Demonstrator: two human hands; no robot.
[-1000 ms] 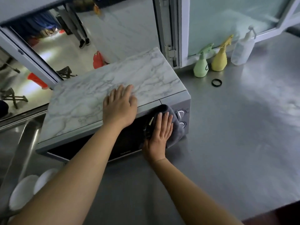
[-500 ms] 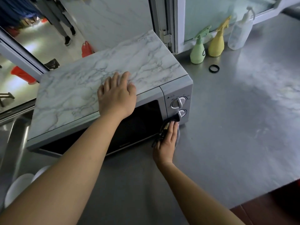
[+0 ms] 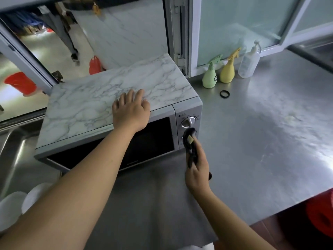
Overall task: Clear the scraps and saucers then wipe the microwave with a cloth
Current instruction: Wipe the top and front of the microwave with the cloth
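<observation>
Brushed steel counter (image 3: 261,150), dull grey, with pale smears of reflected light toward the right. Along the back, a frosted glass window (image 3: 234,27) in a pale metal frame (image 3: 191,42), a second pane angled off at the far right. Against its sill, three bottles in a row: green spray bottle (image 3: 210,79), yellow spray bottle (image 3: 228,73), clear pump bottle (image 3: 248,64). Just in front of them, a small black ring (image 3: 224,94) flat on the steel. At left, an open hatch onto a glossy, brightly lit floor (image 3: 46,56); red bucket (image 3: 20,83) and red bag (image 3: 94,65) out there. White marbled wall panel (image 3: 126,33) behind. Steel sink (image 3: 10,141) at far left. Something red (image 3: 322,213) below the counter edge, lower right.
</observation>
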